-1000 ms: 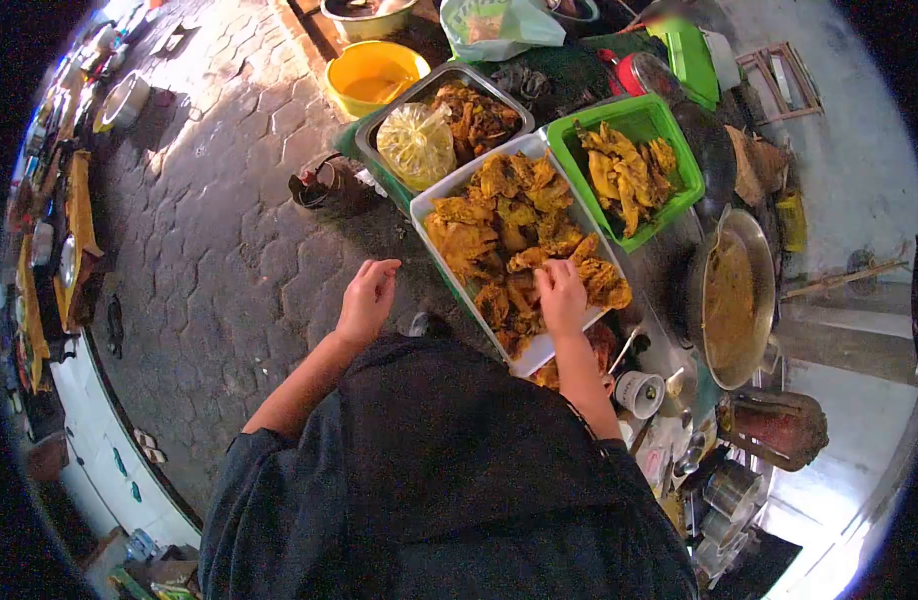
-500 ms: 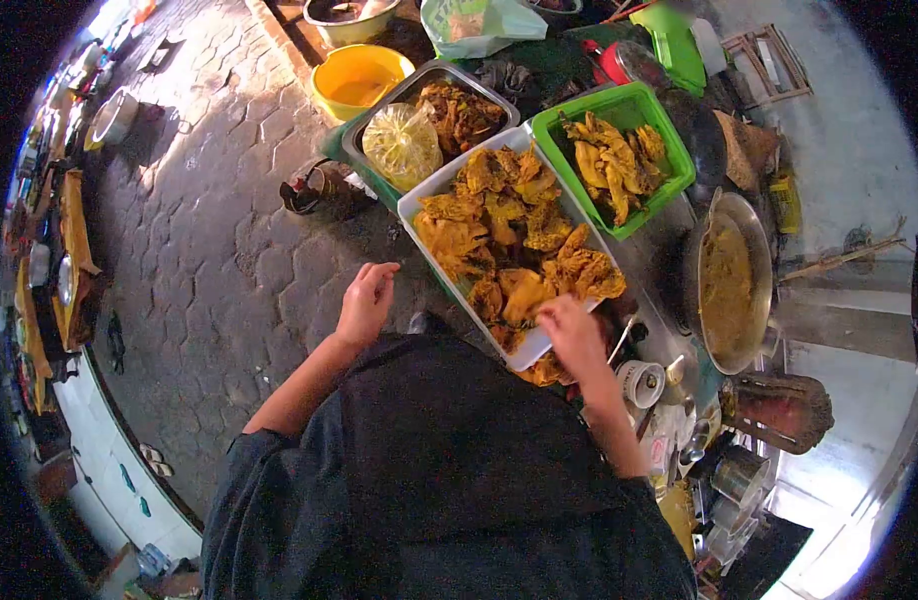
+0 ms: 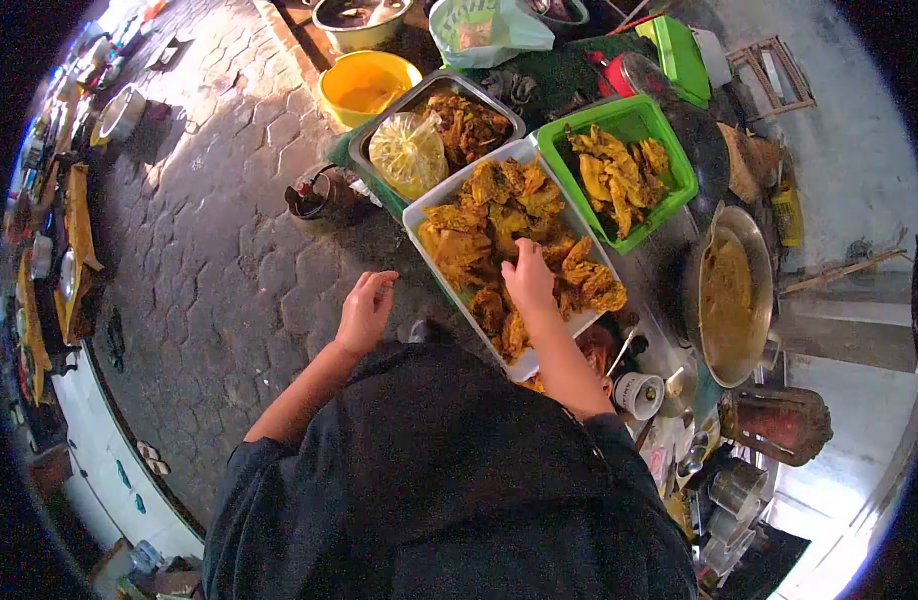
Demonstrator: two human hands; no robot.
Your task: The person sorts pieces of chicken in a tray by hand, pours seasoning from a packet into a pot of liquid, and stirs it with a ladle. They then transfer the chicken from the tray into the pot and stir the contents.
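Around you, the stone-paved floor (image 3: 209, 230) spreads over the left half of the frame, and the counter (image 3: 579, 57) with its dark green covering runs from top centre down the right. Your white tray (image 3: 522, 150) sits tilted across the middle, holding the heap of yellow-coated pieces (image 3: 459, 245). At right, you have a wide pan (image 3: 759, 320) with brown contents. The metal tray (image 3: 520, 128), just beyond the white one toward the top, carries darker brown food. Just beside the white tray, at its upper right, your green basket (image 3: 644, 118) holds more yellow pieces. A yellow bowl (image 3: 337, 102) stands at upper centre-left, and a clear bag (image 3: 407, 155) of yellowish stuff rests in the metal tray's left part. Of your hands, the right hand (image 3: 531, 280) is over the heap, fingers down among the pieces; whether it grips one, you cannot tell. Your left hand (image 3: 365, 308) hangs loosely curled above the floor, left of the tray, nothing seen in it. Smallest, a white mug (image 3: 623, 392) stands lower right of the tray.
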